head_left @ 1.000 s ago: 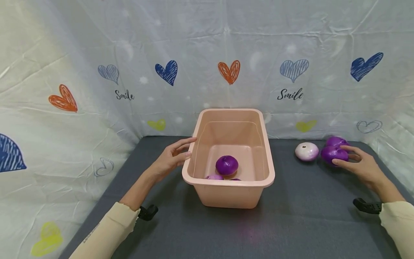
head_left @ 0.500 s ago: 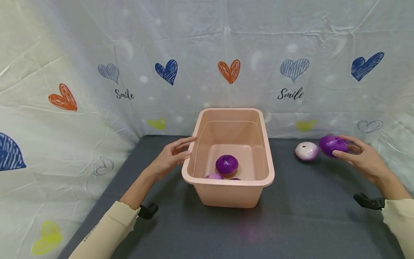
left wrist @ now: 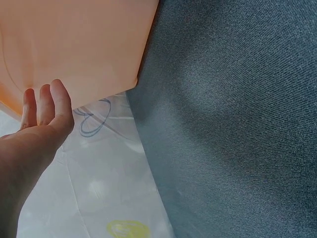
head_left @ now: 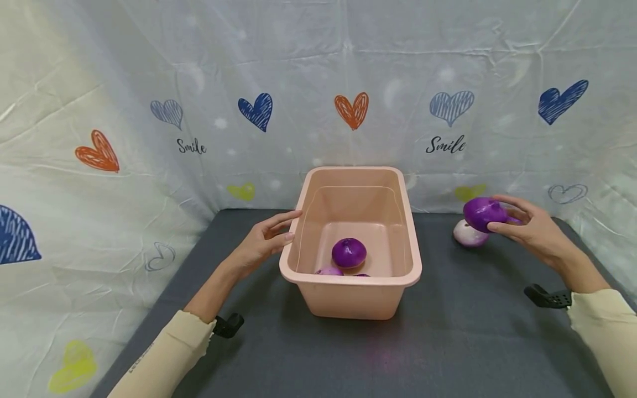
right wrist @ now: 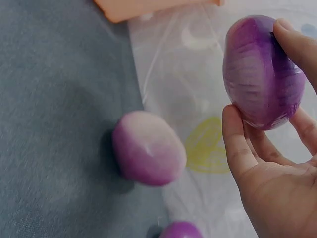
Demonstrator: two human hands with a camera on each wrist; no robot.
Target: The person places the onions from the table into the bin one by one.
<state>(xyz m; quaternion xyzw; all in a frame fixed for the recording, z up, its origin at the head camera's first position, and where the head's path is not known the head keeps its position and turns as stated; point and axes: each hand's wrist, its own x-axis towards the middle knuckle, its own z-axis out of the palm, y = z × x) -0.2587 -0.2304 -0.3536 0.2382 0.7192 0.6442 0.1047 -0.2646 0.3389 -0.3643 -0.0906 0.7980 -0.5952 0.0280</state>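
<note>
Near the table's back edge [head_left: 434,219], a purple onion [head_left: 481,214] is pinched by the right hand [head_left: 539,235]; being smooth, it may be dropped. The left hand [head_left: 259,244] is relaxed.

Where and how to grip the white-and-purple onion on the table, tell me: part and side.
I'd take the white-and-purple onion round its widest part, coming from the near side and slightly above. It is squat and rounded, so its flanks likely give the surest hold; bare table lies in front of it, while a purple onion sits close on the side away from the bin.
</note>
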